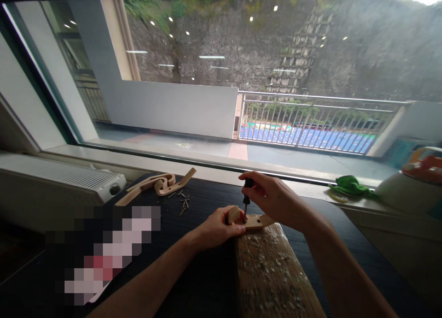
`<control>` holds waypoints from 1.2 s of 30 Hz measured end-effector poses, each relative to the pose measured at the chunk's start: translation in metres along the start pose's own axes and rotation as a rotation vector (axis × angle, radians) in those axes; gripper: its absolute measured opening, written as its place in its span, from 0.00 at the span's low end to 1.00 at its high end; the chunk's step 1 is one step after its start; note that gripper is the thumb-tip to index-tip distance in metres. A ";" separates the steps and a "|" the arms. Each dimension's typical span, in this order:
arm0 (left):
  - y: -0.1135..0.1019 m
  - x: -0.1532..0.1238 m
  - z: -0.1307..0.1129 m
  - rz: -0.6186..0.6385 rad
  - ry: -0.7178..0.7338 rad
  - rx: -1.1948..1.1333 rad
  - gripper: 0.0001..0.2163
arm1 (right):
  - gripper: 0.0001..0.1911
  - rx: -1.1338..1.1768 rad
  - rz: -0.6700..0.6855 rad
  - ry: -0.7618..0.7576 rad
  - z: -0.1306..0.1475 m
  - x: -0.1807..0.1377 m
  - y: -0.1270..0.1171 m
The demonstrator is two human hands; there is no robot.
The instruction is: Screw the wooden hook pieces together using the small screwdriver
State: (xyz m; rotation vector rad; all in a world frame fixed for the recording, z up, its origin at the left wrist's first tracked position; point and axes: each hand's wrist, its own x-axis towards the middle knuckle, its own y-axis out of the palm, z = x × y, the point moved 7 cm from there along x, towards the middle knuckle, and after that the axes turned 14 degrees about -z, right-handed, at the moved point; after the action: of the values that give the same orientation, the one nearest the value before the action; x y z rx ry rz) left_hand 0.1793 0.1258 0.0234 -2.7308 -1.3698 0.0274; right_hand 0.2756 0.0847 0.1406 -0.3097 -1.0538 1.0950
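Observation:
My right hand (272, 197) is closed around the black handle of a small screwdriver (246, 199), which stands upright with its tip down on a light wooden piece (253, 222). My left hand (218, 226) grips the rounded left end of that wooden piece and holds it down. The piece lies on the far end of a brown cardboard box (272, 272) on the dark table (203, 203).
More curved wooden parts (159, 185) lie at the table's far left, with several loose screws (183, 202) beside them. A white radiator (65, 176) stands to the left. A green cloth (350, 186) sits on the window sill at right. A blurred patch covers the near left.

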 end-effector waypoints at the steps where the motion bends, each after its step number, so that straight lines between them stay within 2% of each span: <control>1: 0.000 0.000 0.000 0.000 -0.001 -0.007 0.11 | 0.13 -0.008 0.005 0.009 -0.001 0.000 0.000; 13: -0.004 0.000 0.003 -0.032 0.038 0.032 0.11 | 0.11 -0.124 -0.002 0.085 -0.009 0.000 -0.002; 24: -0.006 0.003 0.012 -0.045 0.058 0.022 0.15 | 0.10 -0.322 0.228 0.104 0.000 0.014 -0.002; 28: -0.007 0.004 0.016 -0.044 0.100 0.088 0.15 | 0.10 -0.410 0.291 0.050 0.004 0.020 0.004; 31: -0.006 0.006 0.020 -0.040 0.115 0.136 0.17 | 0.13 -0.462 0.346 0.031 -0.002 0.021 0.008; 36: -0.006 0.007 0.022 -0.046 0.122 0.165 0.18 | 0.14 -0.453 0.396 0.108 -0.018 0.017 0.009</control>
State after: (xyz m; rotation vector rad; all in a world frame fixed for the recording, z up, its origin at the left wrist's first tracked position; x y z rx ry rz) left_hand 0.1772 0.1367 0.0018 -2.5213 -1.3334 -0.0275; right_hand 0.2863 0.1079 0.1348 -0.9623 -1.1663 1.1619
